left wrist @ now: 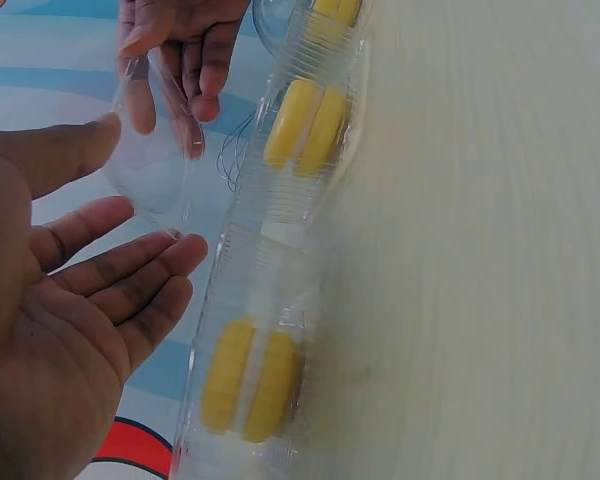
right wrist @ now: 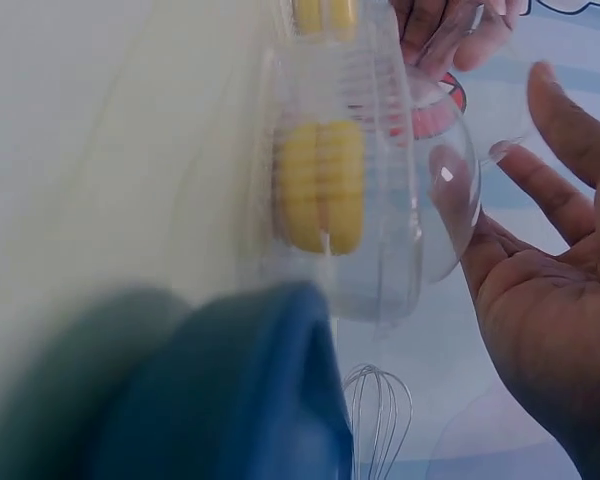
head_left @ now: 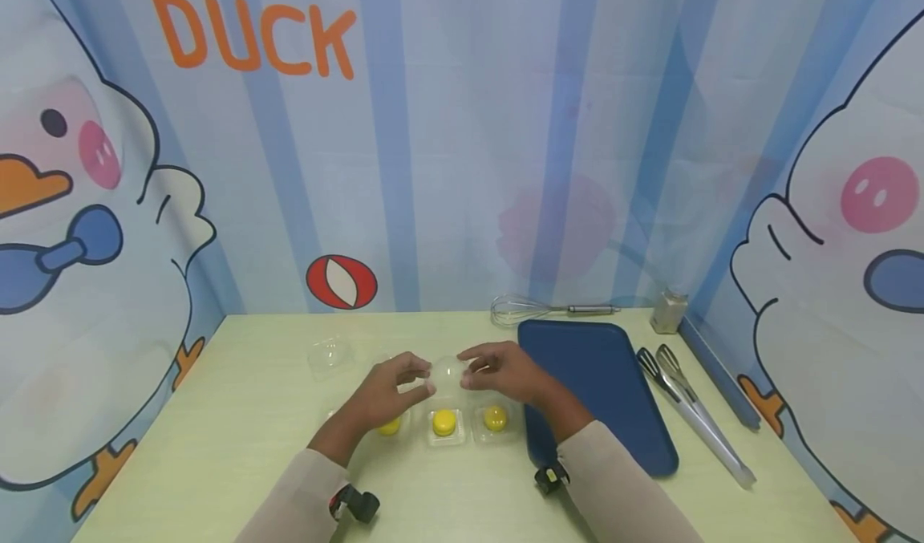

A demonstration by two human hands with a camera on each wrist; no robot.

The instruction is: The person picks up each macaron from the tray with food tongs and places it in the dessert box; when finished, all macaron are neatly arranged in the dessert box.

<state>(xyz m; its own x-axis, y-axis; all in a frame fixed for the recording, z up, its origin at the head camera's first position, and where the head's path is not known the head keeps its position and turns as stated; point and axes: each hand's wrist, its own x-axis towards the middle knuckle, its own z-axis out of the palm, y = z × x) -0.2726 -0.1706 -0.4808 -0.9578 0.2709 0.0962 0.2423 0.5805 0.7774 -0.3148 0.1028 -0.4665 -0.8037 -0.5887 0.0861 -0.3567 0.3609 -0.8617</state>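
A clear domed plastic lid (head_left: pixel 448 372) is held upright between my two hands, above the middle box. My left hand (head_left: pixel 390 392) has its thumb and fingertips at the lid's left edge. From the other side, my right hand (head_left: pixel 505 372) pinches the opposite edge. Below sits a yellow macaron (head_left: pixel 443 423) in a clear plastic box (head_left: pixel 447 440), uncovered. To the right, another yellow macaron (head_left: pixel 496 418) lies under a clear dome (right wrist: pixel 455 215). A third macaron (left wrist: pixel 250 380), in the left box, is partly hidden by my left hand in the head view.
Another clear lid (head_left: pixel 330 354) lies at the back left of the table. A blue tray (head_left: pixel 599 399) stands right of the boxes, with tongs (head_left: pixel 696 415) beside it. A whisk (head_left: pixel 552 310) and a small jar (head_left: pixel 669 312) are at the back.
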